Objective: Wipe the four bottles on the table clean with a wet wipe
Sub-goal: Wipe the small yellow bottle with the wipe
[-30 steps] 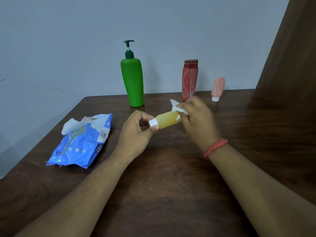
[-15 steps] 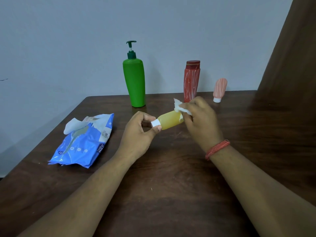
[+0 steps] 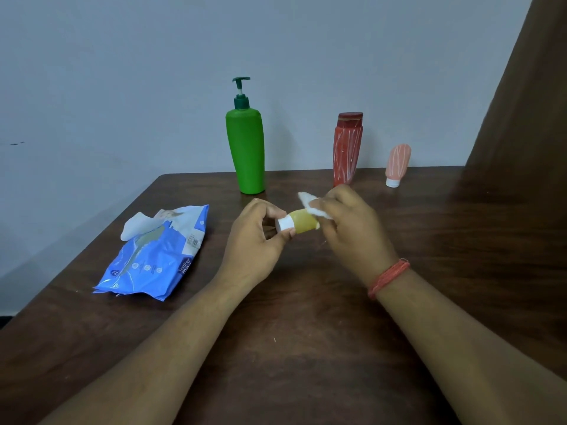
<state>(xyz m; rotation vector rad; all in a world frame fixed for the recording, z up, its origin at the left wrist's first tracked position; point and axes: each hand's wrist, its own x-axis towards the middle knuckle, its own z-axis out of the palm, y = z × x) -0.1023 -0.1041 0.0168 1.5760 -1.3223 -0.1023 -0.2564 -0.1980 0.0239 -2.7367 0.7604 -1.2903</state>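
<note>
A small yellow bottle (image 3: 302,222) with a white cap lies sideways in the air above the table's middle. My left hand (image 3: 256,240) pinches its cap end between thumb and fingers. My right hand (image 3: 349,228) grips a white wet wipe (image 3: 310,204) wrapped over the bottle's far end, hiding that end. Upright along the back edge stand a green pump bottle (image 3: 247,151), a red bottle (image 3: 346,148) with pale streaks and a small pink bottle (image 3: 397,164) resting on its white cap.
A blue wet-wipe pack (image 3: 153,256) lies at the left of the dark wooden table (image 3: 291,348), with a white wipe sticking out of its opening. A pale wall stands behind. A brown panel rises at the far right.
My right hand with the wipe has slid leftward along the yellow bottle toward the cap, covering more of its body. My left hand keeps its pinch on the cap.
</note>
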